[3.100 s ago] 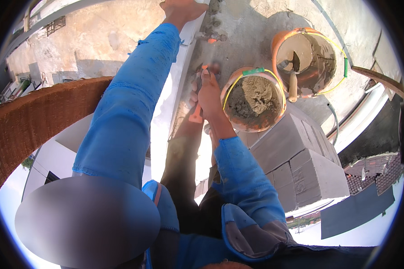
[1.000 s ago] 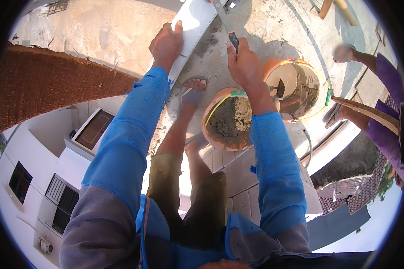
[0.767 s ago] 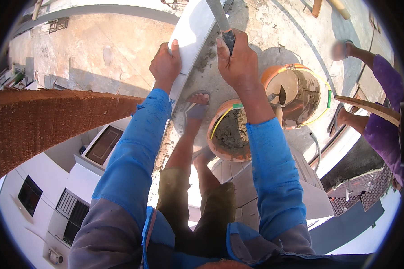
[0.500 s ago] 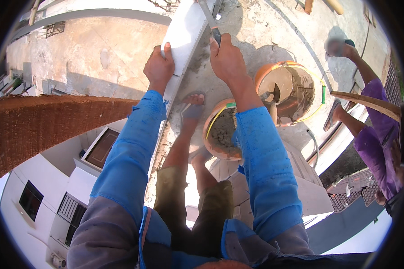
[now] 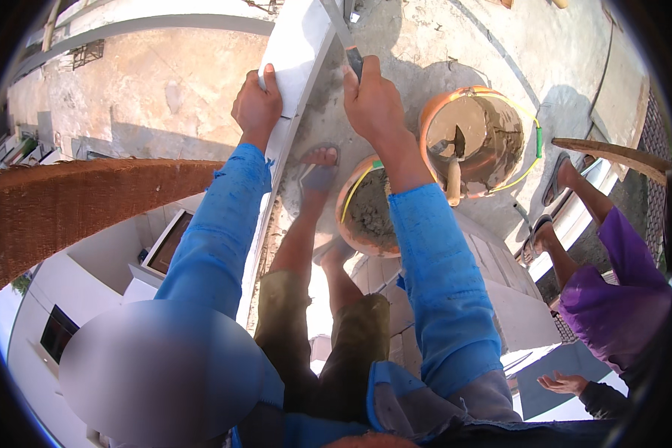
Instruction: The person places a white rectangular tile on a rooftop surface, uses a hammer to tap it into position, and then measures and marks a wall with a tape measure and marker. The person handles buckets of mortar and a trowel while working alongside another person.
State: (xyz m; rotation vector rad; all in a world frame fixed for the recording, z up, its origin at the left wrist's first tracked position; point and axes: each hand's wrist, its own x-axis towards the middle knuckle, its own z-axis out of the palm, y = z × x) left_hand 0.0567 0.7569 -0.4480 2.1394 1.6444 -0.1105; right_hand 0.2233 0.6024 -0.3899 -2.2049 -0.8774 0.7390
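Near white blocks [image 5: 297, 52]; black-handled grey blade [image 5: 339, 25]

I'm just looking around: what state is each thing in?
Left hand: curled against white block
Right hand: closed around dark handle
Bladed tool: held, blade pointing away
Larger bucket: partly filled with pale mix
Trowel: blade inside, wooden handle over rim
Smaller bucket: holding grey mix, partly hidden

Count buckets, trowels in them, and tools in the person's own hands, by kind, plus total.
Orange buckets: 2, one near, one farther off
Wooden-handled trowels: 1, in the farther bucket
Long-bladed hand tool: 1, in the right hand
Total: 4
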